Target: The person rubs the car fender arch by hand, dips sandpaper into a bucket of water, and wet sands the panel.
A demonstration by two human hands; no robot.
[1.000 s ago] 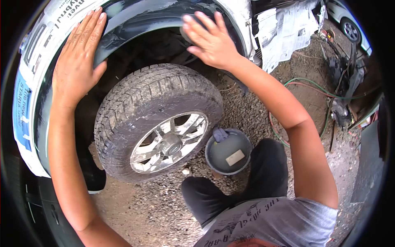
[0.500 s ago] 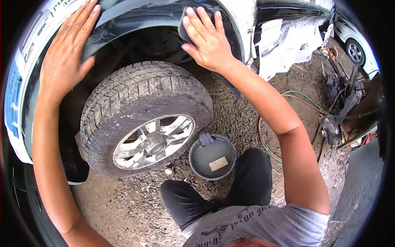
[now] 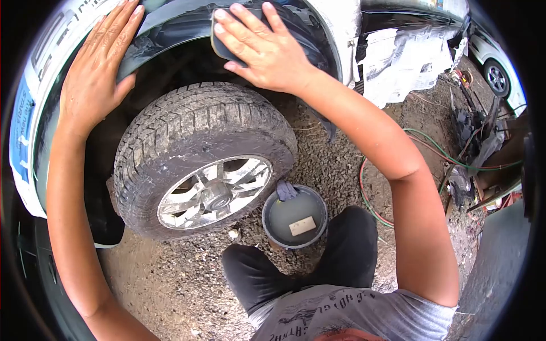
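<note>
My right hand presses a dark sheet of sandpaper flat on the wet, dark fender over the wheel arch. The fingers lie spread across the sheet, whose edge shows at the fingertips' left. To the left, my left hand lies flat on the same fender with nothing in it, its thumb stretched out toward the arch. Below the arch stands a muddy tyre with a silver wheel rim. Masking paper with print covers the bodywork at far left.
Near my knees, a bucket of cloudy water contains a pale block, with a grey cloth over its rim. Red and green hoses cross the gravel. Newspaper covers bodywork at right; a white car stands beyond.
My right hand has slid left along the fender with the sandpaper under it. My left hand stays flat in nearly the same place. The view has shifted slightly.
</note>
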